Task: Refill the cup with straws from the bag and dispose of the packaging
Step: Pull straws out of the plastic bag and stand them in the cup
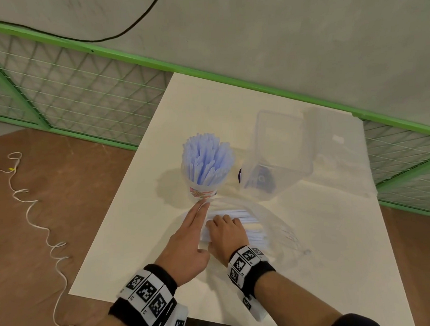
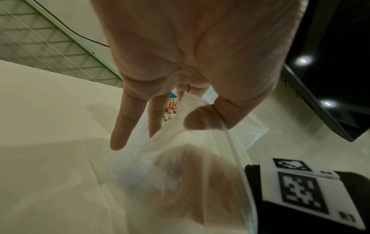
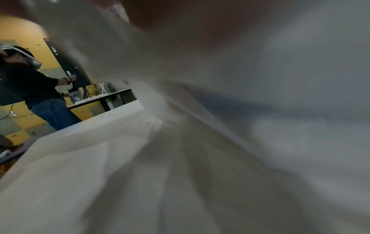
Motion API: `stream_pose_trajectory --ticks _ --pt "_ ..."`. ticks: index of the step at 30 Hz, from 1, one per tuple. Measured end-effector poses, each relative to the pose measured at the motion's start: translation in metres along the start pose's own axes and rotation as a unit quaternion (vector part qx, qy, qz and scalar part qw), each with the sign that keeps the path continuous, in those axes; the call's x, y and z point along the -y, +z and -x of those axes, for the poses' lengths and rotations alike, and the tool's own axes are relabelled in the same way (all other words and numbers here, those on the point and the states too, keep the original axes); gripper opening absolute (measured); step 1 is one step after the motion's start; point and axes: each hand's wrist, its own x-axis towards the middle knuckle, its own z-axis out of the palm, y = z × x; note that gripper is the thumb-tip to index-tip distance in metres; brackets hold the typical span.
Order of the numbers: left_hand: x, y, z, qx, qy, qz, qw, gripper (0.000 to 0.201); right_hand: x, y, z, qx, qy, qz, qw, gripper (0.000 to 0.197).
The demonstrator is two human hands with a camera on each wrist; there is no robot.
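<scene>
A paper cup (image 1: 204, 191) packed with pale blue straws (image 1: 206, 158) stands mid-table. Just in front of it lies a clear plastic bag (image 1: 269, 216) holding a bundle of white straws (image 1: 252, 231). My left hand (image 1: 187, 240) lies at the bag's mouth with its fingers stretched toward the cup, and its thumb (image 2: 197, 118) pinches the bag film (image 2: 180, 139). My right hand (image 1: 224, 232) is inside the bag, fingers curled over the white straws; it shows through the plastic (image 2: 186, 174). The right wrist view shows only blurred film (image 3: 220, 142).
A clear plastic container (image 1: 279, 157) stands right of the cup with a dark object inside. The white tabletop (image 1: 143, 235) ends at a green mesh fence (image 1: 83, 94) behind. A white cord (image 1: 39, 219) trails on the brown floor. Another person (image 3: 30, 85) stands far off.
</scene>
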Motion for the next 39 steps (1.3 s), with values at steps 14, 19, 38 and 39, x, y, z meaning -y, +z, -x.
stream_pose_trajectory --ticks 14,19,38,39 --pt "0.002 -0.001 0.000 -0.006 0.013 -0.002 1.000 0.100 0.004 -0.003 0.002 0.064 -0.043 0.040 0.996 0.024" --pt "0.003 -0.002 0.001 -0.014 0.015 -0.004 1.000 0.100 -0.003 -0.005 0.015 0.049 -0.028 -0.019 0.998 0.032" --pt "0.004 -0.009 0.001 -0.023 0.003 -0.023 0.999 0.097 -0.021 -0.065 0.069 -0.174 0.134 -0.617 0.756 0.011" --pt "0.005 -0.009 0.001 -0.022 0.003 -0.021 1.000 0.098 -0.020 -0.064 0.069 -0.174 0.139 -0.617 0.755 0.013"
